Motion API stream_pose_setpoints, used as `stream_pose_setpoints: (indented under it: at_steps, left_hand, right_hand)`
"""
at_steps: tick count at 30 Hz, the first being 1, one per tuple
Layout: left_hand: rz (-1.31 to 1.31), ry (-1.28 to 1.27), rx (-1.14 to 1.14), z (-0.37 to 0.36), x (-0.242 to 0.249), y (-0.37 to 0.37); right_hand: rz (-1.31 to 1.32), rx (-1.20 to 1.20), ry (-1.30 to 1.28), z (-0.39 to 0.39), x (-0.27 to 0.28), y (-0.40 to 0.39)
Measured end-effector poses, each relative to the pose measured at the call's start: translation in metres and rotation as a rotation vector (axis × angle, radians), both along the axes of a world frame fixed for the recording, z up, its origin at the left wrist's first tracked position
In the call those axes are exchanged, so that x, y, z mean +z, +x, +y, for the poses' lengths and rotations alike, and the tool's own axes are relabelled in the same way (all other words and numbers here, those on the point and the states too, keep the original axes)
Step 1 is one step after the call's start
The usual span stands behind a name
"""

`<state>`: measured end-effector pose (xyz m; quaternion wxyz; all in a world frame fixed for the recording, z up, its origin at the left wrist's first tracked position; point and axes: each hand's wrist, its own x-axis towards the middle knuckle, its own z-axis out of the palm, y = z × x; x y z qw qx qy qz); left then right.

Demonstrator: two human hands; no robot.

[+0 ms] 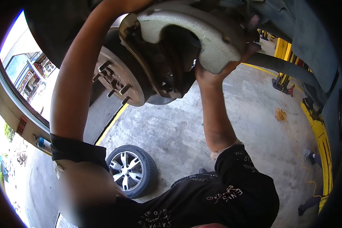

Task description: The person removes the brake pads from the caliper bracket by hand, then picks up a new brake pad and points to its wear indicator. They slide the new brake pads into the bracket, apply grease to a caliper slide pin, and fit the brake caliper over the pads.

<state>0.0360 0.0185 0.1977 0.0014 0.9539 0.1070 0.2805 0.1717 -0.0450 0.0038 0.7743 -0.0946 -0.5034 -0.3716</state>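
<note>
A silver-grey brake caliper (211,40) is at the top centre, beside the brown, rusty bracket (140,62) at the brake disc. My right hand (218,74) reaches up from below and grips the caliper's lower right end, with its fingers partly hidden behind the casting. Up at the top edge, my left hand (142,3) is at the caliper's upper left; its fingers are cut off or hidden. Left of the bracket, the worn wheel hub (119,81) shows several bare studs. Dark gaps show inside the bracket.
A wheel with a silver rim (127,171) lies on the concrete floor (171,129) below. At the right are a yellow lift arm (319,144), a yellow post (283,53) and a coil of orange cord (280,114). Grey body panels hang at the upper right.
</note>
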Motion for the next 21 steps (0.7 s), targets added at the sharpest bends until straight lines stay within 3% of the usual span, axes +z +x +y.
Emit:
stream_pose_setpoints:
  at_steps: [2,3,5,6,8,12,15,18,21]
  left_hand:
    - [-0.047,0.087,-0.137,-0.025,0.0,-0.024]
    - [-0.051,0.138,-0.206,-0.038,-0.001,-0.037]
    - [-0.102,0.408,-0.674,-0.023,-0.008,-0.044]
    - [-0.102,0.397,-0.672,-0.018,-0.015,-0.045]
    - [-0.191,0.664,-0.886,-0.014,-0.028,-0.049]
    - [-0.184,0.779,-0.721,-0.018,-0.04,-0.074]
    - [-0.18,1.016,-0.509,-0.029,-0.047,-0.084]
    - [-0.235,0.872,-0.538,-0.022,-0.054,-0.079]
    - [-0.247,0.999,-0.576,-0.024,-0.053,-0.072]
  right_hand:
    - [0.01,0.225,-0.04,0.003,-0.002,0.002]
    - [0.011,0.233,-0.05,0.002,-0.002,0.001]
    - [0.095,0.294,-0.115,-0.003,0.002,-0.002]
    - [0.137,0.323,-0.151,-0.005,0.0,-0.003]
    - [0.169,0.317,-0.18,-0.006,-0.009,-0.005]
    - [0.256,0.284,-0.264,-0.004,-0.028,-0.013]
    - [0.303,0.251,-0.322,-0.002,-0.038,-0.014]
    - [0.359,0.211,-0.368,0.0,-0.042,-0.013]
    - [0.284,0.335,-0.341,0.002,-0.041,-0.011]
